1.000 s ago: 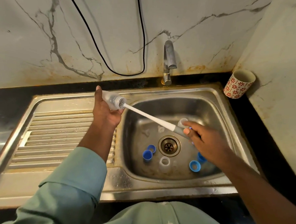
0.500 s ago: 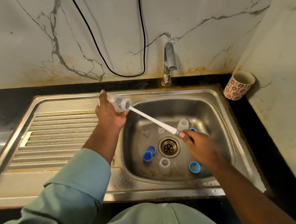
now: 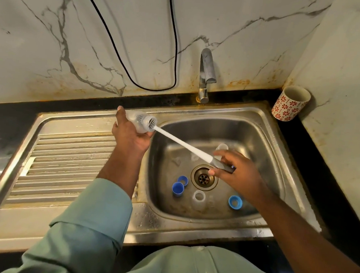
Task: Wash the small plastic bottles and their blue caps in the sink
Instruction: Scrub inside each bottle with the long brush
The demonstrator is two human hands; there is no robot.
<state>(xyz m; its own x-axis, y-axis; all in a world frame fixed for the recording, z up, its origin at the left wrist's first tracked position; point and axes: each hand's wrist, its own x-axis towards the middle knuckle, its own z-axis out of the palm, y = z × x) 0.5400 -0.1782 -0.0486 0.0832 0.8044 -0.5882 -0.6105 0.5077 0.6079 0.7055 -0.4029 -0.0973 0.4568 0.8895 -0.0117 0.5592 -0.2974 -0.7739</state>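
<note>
The right hand (image 3: 239,174) had loosened around the brush (image 3: 182,144); the left hand (image 3: 130,135) gripped the bottle (image 3: 141,121), mouth pointing right toward the sink (image 3: 266,129)

One camera only, worn on the person's head, looking steeply down and forward from close above the counter. The sink (image 3: 259,128) fills the middle, the tap (image 3: 206,74) and marble wall stand at the top, the person's own shirt front at the bottom edge. The wide lens bends the edges.

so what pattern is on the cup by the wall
Red flowers on white cup, head view.
</note>
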